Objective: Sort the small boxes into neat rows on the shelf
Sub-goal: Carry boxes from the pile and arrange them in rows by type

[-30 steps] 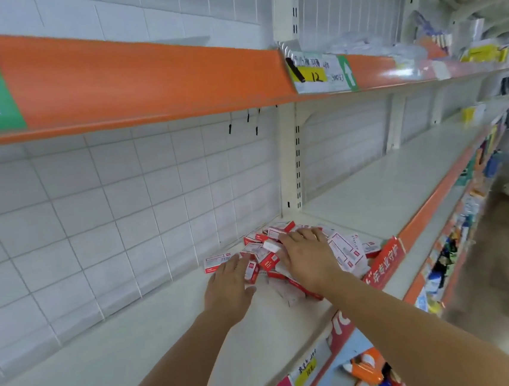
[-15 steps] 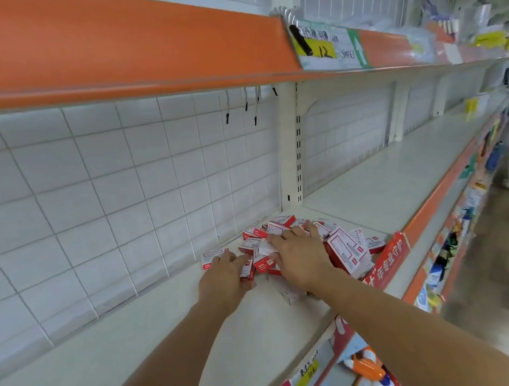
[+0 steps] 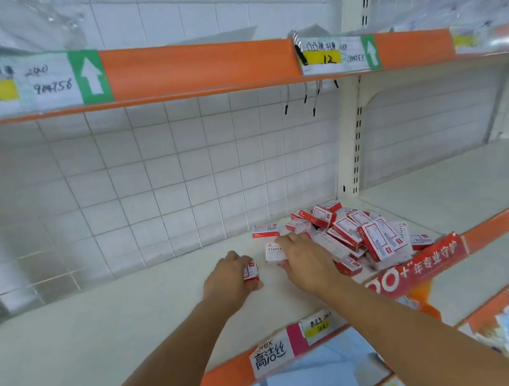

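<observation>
Both hands have left the pile (image 3: pixel 357 236), left hand (image 3: pixel 229 281) gripping an upright box (image 3: pixel 251 271), right hand (image 3: pixel 305 262) a flat one (image 3: pixel 274 252).

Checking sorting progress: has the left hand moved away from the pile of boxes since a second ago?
Yes. The left hand now grips a small box on bare shelf, left of the pile and nearer the front edge; earlier it rested against the pile's left edge.
</observation>
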Demonstrator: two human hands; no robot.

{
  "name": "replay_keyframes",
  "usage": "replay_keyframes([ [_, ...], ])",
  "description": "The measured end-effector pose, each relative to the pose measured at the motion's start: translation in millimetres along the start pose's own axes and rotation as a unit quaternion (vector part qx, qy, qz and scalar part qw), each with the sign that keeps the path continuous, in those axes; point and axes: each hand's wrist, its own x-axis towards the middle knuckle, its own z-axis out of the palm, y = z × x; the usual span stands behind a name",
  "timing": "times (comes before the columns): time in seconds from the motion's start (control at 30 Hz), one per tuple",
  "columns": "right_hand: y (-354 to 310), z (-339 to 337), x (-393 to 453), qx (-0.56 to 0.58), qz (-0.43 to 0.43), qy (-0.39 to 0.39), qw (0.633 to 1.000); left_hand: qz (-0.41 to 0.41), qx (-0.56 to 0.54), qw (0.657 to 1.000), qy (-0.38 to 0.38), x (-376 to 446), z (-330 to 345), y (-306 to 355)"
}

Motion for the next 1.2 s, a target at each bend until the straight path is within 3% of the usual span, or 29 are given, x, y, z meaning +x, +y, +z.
replay_keyframes([
  [0.37,-89.3,4.9,-28.6,0.045,-0.118,-0.038,0.991,-0.131,0.049,0.988,0.072,-112.1,-44.3,-46.1],
  [0.73,-227.6,17.4,-54.8,0.073,-0.227,-0.035,0.97,-0.23,0.065,0.962,0.135,-228.2,-99.7,-121.4],
  [1.2,-416.0,53.9,-85.1,0.115,-0.236,-0.059,0.963,-0.29,0.053,0.943,0.153,-360.2,-169.0,-269.6],
])
